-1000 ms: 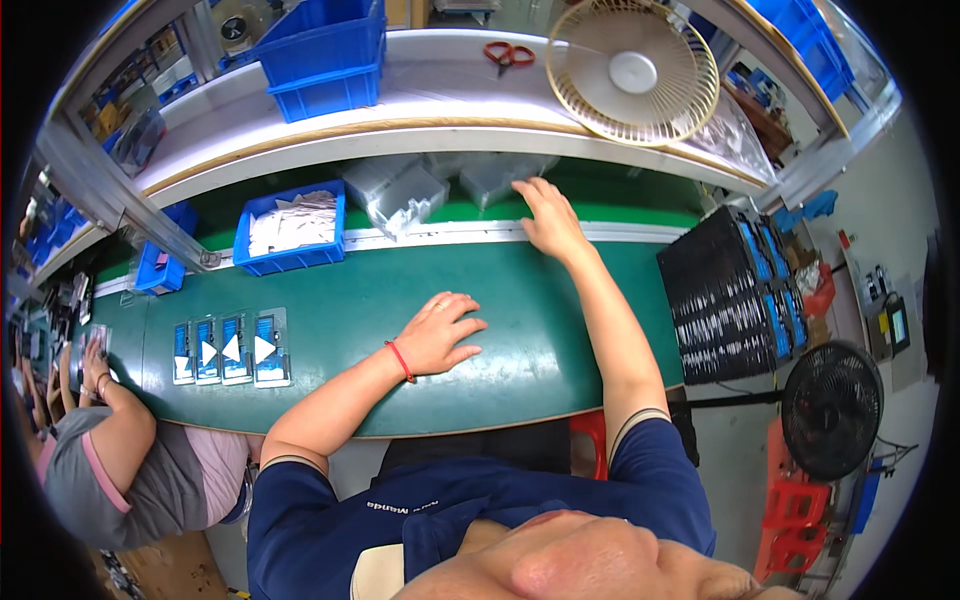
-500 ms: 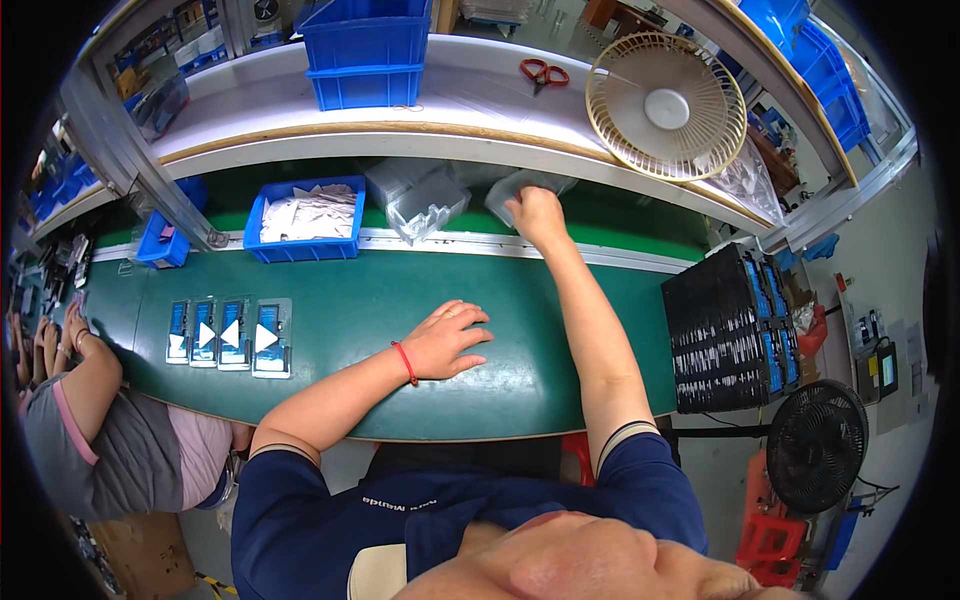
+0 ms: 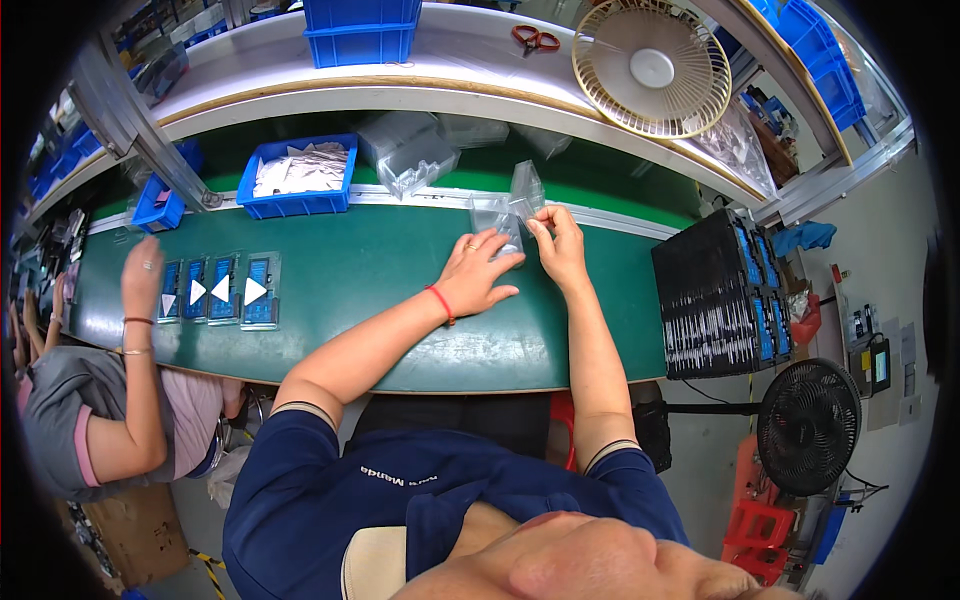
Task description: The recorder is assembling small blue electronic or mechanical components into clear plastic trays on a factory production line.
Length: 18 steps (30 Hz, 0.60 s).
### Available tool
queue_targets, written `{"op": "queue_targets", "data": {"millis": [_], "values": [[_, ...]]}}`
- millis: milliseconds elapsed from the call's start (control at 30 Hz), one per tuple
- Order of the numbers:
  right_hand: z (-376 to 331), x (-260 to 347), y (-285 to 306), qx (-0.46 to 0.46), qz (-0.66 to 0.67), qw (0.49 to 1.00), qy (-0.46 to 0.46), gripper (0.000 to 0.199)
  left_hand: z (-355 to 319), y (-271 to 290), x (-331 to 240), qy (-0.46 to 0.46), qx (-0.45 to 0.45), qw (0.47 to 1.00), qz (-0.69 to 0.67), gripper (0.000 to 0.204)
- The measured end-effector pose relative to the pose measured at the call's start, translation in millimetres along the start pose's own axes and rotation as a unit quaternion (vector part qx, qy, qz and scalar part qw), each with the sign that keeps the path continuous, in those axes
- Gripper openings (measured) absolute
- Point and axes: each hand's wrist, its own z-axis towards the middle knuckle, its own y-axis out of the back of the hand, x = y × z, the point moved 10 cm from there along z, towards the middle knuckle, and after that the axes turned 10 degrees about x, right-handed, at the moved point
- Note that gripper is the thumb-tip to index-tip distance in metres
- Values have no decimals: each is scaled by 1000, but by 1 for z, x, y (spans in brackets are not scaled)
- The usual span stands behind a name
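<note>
A clear plastic blister pack (image 3: pixel 492 213) stands unfolded at the far edge of the green bench, with one clear flap (image 3: pixel 526 187) raised on its right. My right hand (image 3: pixel 562 248) pinches the right side of that flap between thumb and fingers. My left hand (image 3: pixel 474 274), a red cord at its wrist, reaches over the pack's near side. Its fingers are stretched and spread, the fingertips resting against the plastic. More clear plastic packs (image 3: pixel 420 165) lie behind, under the shelf. To the left, several packs with blue-and-white contents (image 3: pixel 259 292) lie in a row.
A blue bin of white slips (image 3: pixel 300 177) sits at the back left. Stacked black trays (image 3: pixel 710 300) stand at the right end, near a black fan (image 3: pixel 810 427). Red-handled scissors (image 3: pixel 535 40) and a round fan guard (image 3: pixel 652 70) rest on the shelf. A co-worker's hand (image 3: pixel 143 275) is at left.
My right hand has brought a clear pack from under the shelf toward me. My left hand has moved up and right to meet it. The co-worker's arm has come over the bench.
</note>
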Motion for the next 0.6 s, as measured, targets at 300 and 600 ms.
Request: {"op": "queue_targets", "data": {"millis": [300, 600], "values": [[-64, 25, 13, -95, 53, 994, -6, 16, 32, 19, 50, 46, -180, 981, -48, 24], [-102, 81, -13, 53, -48, 997, 33, 36, -31, -54, 37, 227, 44, 744, -627, 16]]}}
